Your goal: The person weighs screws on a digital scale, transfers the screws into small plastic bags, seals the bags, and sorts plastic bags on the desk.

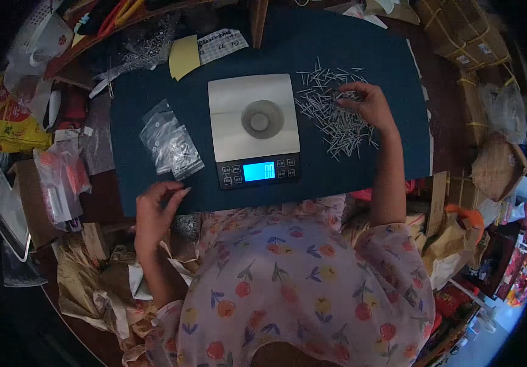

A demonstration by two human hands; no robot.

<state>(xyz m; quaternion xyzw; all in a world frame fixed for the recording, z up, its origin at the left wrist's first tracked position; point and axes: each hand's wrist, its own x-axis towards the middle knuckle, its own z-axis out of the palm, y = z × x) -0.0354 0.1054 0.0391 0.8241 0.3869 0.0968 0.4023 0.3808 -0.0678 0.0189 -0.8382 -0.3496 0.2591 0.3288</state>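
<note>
Over a loose pile of thin silver nails (343, 131), my right hand (370, 107) curls its fingers and thumb around some of the nails. My left hand (155, 211) is at the table's near edge, just below the clear plastic bags (175, 147); its thumb and forefinger are apart and nothing shows between them. These bags lie in a small stack with small metal-looking pieces inside, though the contents are hard to make out. Between my hands stands a digital scale (221, 131) with a lit blue display reading 0.0. A small round grey dish (277, 119) sits on its plate.
A dark blue-green cloth (349, 183) covers the table. At the back are a yellow paper (184, 56), a label with handwriting (224, 44) and a large clear bag of small metal pieces (144, 49). Cardboard boxes (465, 37) stand at right; crumpled brown paper (83, 275) lies at left.
</note>
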